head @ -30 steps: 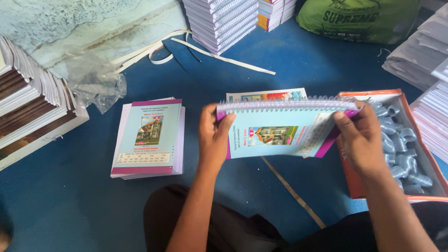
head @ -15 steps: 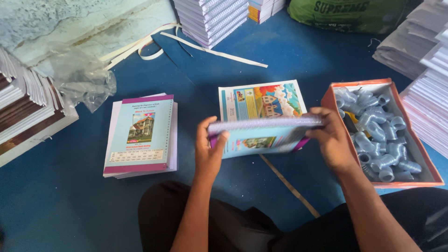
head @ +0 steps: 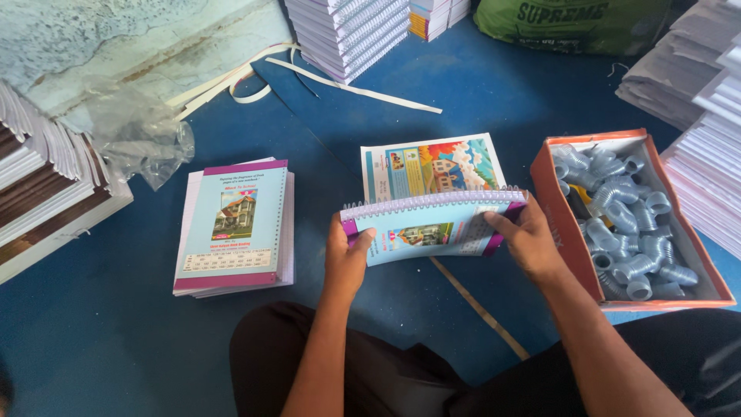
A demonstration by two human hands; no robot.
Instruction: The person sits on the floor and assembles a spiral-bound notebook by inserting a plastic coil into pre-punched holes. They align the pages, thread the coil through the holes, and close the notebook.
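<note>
A spiral-bound notebook [head: 429, 228] with a light blue cover and purple edge is held just above the blue floor, its coil along the top edge. My left hand [head: 345, 255] grips its left end and my right hand [head: 526, 241] grips its right end. Under and behind it lies a colourful printed sheet [head: 432, 166] with a house picture. To the left rests a small stack of unbound notebooks [head: 235, 226] with the same blue cover.
An orange box [head: 567, 220] of clear plastic spiral coils sits at the right. Stacks of notebooks [head: 351, 35] stand at the back, paper piles at both sides. A crumpled plastic bag [head: 135, 139], white paper strips and a green sack [head: 575, 19] lie around.
The notebook has come down from chest height towards the floor, tilting flatter. Both hands kept their grip on its ends.
</note>
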